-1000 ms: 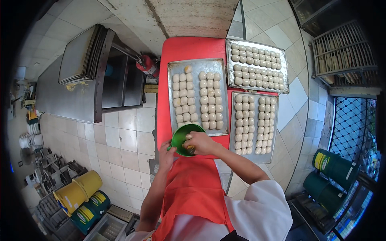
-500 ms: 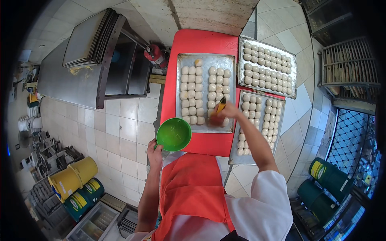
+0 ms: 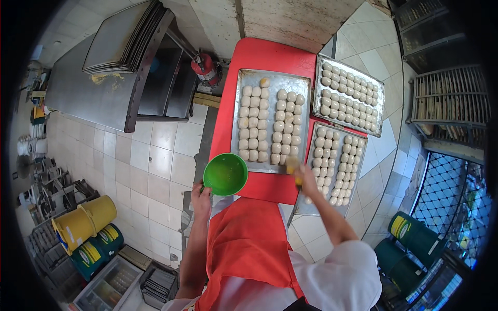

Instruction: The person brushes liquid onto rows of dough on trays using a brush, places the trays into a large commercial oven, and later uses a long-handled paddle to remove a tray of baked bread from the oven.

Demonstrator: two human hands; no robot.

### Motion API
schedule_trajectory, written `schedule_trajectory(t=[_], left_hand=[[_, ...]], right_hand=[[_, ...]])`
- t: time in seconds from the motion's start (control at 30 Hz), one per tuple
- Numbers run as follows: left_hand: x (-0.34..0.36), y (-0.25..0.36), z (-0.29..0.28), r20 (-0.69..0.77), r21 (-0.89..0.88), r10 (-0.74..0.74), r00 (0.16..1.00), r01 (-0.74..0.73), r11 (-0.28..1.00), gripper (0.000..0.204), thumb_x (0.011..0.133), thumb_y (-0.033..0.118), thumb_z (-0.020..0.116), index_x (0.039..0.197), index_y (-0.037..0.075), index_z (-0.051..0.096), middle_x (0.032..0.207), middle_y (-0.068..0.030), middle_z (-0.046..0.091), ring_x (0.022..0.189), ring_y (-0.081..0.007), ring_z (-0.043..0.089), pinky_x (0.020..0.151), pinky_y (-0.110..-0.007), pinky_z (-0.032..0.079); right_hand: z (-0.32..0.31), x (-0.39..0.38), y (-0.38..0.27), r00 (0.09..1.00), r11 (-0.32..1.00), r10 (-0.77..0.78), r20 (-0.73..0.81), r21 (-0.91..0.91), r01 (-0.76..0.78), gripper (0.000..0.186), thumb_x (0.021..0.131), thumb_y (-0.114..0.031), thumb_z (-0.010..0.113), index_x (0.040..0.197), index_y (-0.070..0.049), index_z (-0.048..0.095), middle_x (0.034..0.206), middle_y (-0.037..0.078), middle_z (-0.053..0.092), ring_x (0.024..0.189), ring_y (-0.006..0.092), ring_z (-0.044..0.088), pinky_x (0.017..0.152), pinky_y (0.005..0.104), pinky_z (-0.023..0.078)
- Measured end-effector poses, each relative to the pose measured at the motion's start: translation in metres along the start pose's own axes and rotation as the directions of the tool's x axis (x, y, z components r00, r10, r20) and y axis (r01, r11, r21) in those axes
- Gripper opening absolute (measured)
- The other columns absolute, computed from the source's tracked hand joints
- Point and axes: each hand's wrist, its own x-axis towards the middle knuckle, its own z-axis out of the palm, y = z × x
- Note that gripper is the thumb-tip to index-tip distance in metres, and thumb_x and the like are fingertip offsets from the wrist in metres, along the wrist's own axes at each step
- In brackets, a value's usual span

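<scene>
Three metal trays (image 3: 290, 82) of pale dough balls (image 3: 252, 123) sit close together, the left one flat on a red tabletop (image 3: 259, 187). By its near left corner the person's left hand (image 3: 201, 197) is clamped on a green bowl (image 3: 208, 175); the right hand (image 3: 308, 180) is closed around a brush (image 3: 294, 166), blurred, at that tray's near right corner. Over to my left, a red fire extinguisher (image 3: 206, 73) stands beside a steel cabinet (image 3: 93, 106), above pale floor tiles (image 3: 163, 160).

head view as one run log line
left hand: holding green bowl; right hand: holding yellow-handled brush; brush: at near right corner of dough balls, contact unclear; metal tray: on red table
</scene>
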Motion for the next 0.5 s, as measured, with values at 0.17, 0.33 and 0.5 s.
schedule_trajectory(t=[0.17,0.33,0.5], left_hand=[[-0.001,0.007,0.011,0.185,0.508,0.228,0.956,-0.291,0.81,0.03,0.069,0.006,0.058,0.096,-0.006,0.063,0.113,-0.0167,0.056,0.106,-0.0265,0.053,0.09,-0.03,0.041],[0.002,0.008,0.037,0.274,0.495,0.185,0.944,-0.304,0.814,0.029,0.069,0.01,0.061,0.093,-0.006,0.064,0.116,-0.0182,0.055,0.106,-0.0285,0.054,0.089,-0.033,0.042],[-0.005,-0.008,0.041,0.309,0.495,0.197,0.93,-0.334,0.802,0.027,0.068,0.009,0.061,0.09,-0.008,0.062,0.115,-0.0205,0.054,0.103,-0.0291,0.055,0.086,-0.032,0.043]], right_hand=[[-0.08,0.002,-0.128,0.983,0.927,0.058,-0.175,0.375,0.012,0.024,0.063,0.001,0.067,0.083,-0.012,0.067,0.093,0.009,0.064,0.086,0.0276,0.059,0.074,0.0353,0.047],[-0.051,0.095,-0.177,0.947,0.761,-0.272,-0.171,0.564,0.321,0.025,0.066,0.002,0.066,0.087,-0.012,0.067,0.09,0.01,0.063,0.082,0.0276,0.06,0.074,0.0344,0.048],[-0.053,0.169,-0.172,0.627,0.883,-0.143,0.766,0.384,-0.268,0.029,0.065,-0.007,0.072,0.094,-0.01,0.066,0.09,0.006,0.064,0.085,0.0187,0.06,0.078,0.0316,0.047]])
